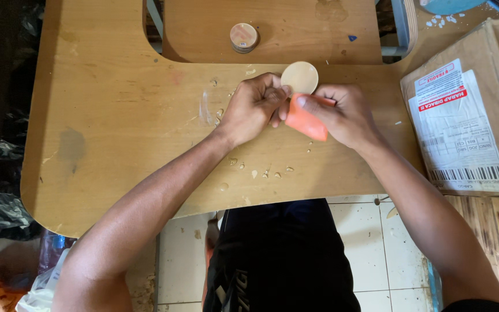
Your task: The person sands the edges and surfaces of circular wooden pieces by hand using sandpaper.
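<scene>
My left hand (pixel 253 107) is closed around the lower edge of a small pale cream disc (pixel 300 77), which sticks up above my fingers. My right hand (pixel 345 114) grips an orange tool with a flat wedge-shaped body (pixel 305 122), its thumb pressed along the top. The orange tool's upper end touches the disc's edge between the two hands. Both hands hover just over a light wooden tabletop (pixel 116 121). Pale shavings and chips (pixel 261 171) lie scattered on the wood below and to the left of my hands.
A small round wooden container with a patterned lid (pixel 244 37) stands on a lower wooden surface beyond a cut-out in the table. A cardboard box with a shipping label (pixel 463 127) sits at the right. White floor tiles (pixel 186 260) show below the table's front edge.
</scene>
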